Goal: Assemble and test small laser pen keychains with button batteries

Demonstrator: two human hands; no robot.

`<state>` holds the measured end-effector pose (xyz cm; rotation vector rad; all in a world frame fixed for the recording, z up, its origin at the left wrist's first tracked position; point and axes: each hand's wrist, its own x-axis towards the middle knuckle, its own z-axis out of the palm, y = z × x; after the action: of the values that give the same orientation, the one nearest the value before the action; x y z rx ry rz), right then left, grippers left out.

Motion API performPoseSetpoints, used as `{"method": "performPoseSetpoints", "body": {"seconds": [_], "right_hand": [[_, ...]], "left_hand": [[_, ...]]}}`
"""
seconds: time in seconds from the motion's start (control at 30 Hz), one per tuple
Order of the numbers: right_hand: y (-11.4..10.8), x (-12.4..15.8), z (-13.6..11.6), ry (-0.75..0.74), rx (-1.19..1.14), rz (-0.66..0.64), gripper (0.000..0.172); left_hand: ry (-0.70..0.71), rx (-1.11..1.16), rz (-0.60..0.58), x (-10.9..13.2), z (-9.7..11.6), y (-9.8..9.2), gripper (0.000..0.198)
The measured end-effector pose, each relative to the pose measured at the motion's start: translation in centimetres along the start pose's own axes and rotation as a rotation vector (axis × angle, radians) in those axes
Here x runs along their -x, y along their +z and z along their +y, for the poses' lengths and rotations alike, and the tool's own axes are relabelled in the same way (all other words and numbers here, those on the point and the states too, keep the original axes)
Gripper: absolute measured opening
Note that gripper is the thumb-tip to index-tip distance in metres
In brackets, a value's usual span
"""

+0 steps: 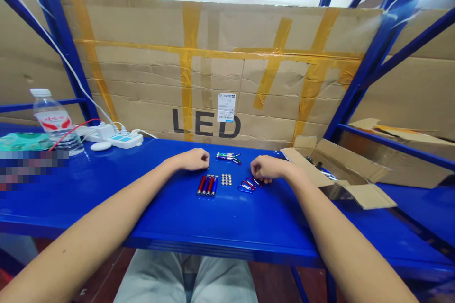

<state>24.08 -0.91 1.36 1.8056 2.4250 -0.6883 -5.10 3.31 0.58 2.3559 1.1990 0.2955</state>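
On the blue shelf lies a row of small red and blue cylinders, with a cluster of small silver button cells just to their right. Beyond them rests a bundle of finished little lights. Several red and blue carabiner clips lie right of the cells. My left hand rests on the shelf as a loose fist, with nothing showing in it. My right hand is curled with its fingertips on the clips; a firm grip is not visible.
An open cardboard box sits at the right. A water bottle, a white power strip with cables and a green packet stand at the left. A taped cardboard sheet marked LED walls the back.
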Motion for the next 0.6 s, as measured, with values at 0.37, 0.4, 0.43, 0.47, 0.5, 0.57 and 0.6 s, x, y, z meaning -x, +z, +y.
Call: {"method": "performPoseSetpoints", "body": {"seconds": [0.37,0.4,0.43,0.47,0.5,0.57,0.6], "right_hand": [[0.1,0.1,-0.3,0.033,-0.031,-0.005,0.014],[0.1,0.0,-0.3,0.028,-0.035,-0.005,0.014],[0.1,0.0,-0.2,0.023,-0.040,-0.004,0.014],[0.1,0.0,-0.2,0.018,-0.048,-0.003,0.014],[0.1,0.0,-0.2,0.013,-0.055,0.001,0.015],[0.0,0.1,-0.3,0.006,-0.068,0.010,0.016],[0.0,0.2,-0.4,0.005,-0.070,0.019,0.016]], "left_hand": [[0.001,0.079,-0.180,0.5,0.1,-1.1,0.014],[0.003,0.078,-0.185,0.5,0.1,-1.1,0.015],[0.007,0.077,-0.188,0.5,0.1,-1.1,0.016],[0.011,0.077,-0.191,0.5,0.1,-1.1,0.016],[0.016,0.077,-0.195,0.5,0.0,-1.2,0.017],[0.022,0.079,-0.205,0.5,0.0,-1.2,0.017],[0.024,0.081,-0.210,0.6,0.0,-1.2,0.018]]}}
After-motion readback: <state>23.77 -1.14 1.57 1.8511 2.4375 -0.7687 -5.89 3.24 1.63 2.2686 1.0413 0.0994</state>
